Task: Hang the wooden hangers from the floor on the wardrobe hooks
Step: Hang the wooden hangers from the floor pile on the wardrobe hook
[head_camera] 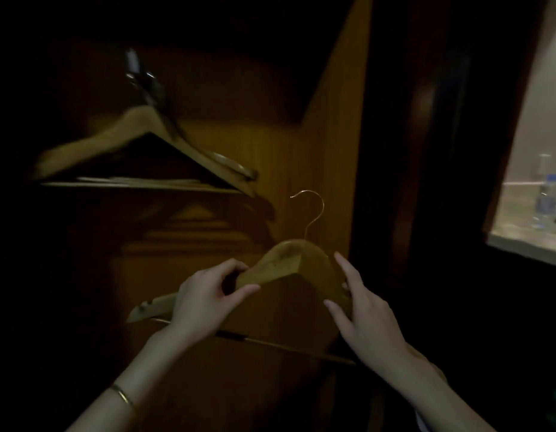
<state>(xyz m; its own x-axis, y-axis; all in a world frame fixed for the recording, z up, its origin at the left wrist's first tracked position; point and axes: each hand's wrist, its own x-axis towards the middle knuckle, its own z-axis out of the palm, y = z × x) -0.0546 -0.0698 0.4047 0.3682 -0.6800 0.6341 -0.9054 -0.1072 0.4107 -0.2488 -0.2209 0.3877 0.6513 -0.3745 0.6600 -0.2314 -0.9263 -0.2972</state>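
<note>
Your left hand [205, 299] pinches the wooden hanger [289, 263] inside the dark wardrobe [329, 151]; your right hand [364, 313] rests straight fingers on its other shoulder, hiding that end. Another hanger [139, 129] hangs blurred upper left.

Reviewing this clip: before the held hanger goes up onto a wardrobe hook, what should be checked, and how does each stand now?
1. Left hand grips the held hanger: ok.
2. Right hand grips its other arm: cannot tell, fingers look straight.
3. Metal hook upright and free: ok.
4. Free wardrobe hook in sight: cannot tell, too dark.
5. Hung hanger clear of the path: ok, up left.
</note>
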